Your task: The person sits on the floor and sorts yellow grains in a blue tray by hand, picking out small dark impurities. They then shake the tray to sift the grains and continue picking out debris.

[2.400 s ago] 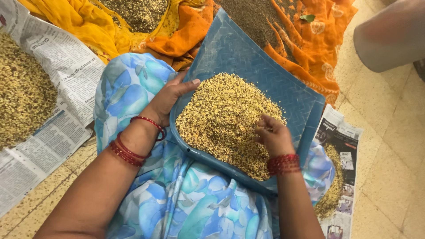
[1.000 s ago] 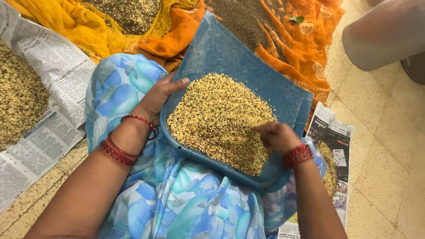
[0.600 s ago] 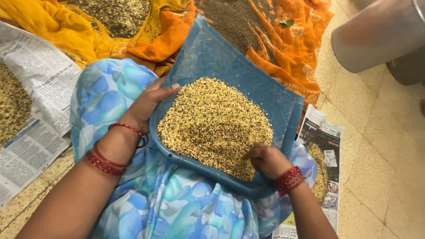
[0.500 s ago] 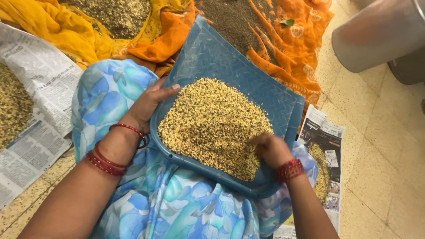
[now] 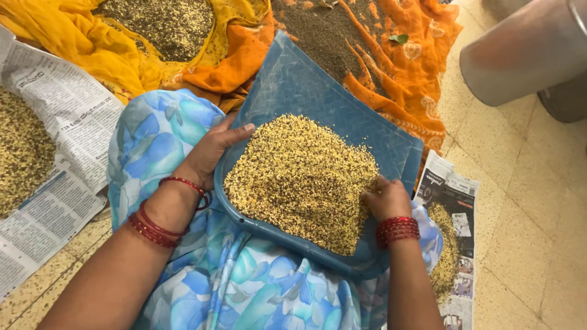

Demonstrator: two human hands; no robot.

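From the head camera, the right hand has slid from the near rim up into the right edge of the grain heap, fingers curled into it, on the blue winnowing tray (resting on the lap); the left hand still clasps the tray's left rim, so sifting continues.

head view | looks steeply down | close over lap tray and floor

Left of the orange cloth lies a yellow cloth heaped with grain; further left, a newspaper; right, a steel pot.
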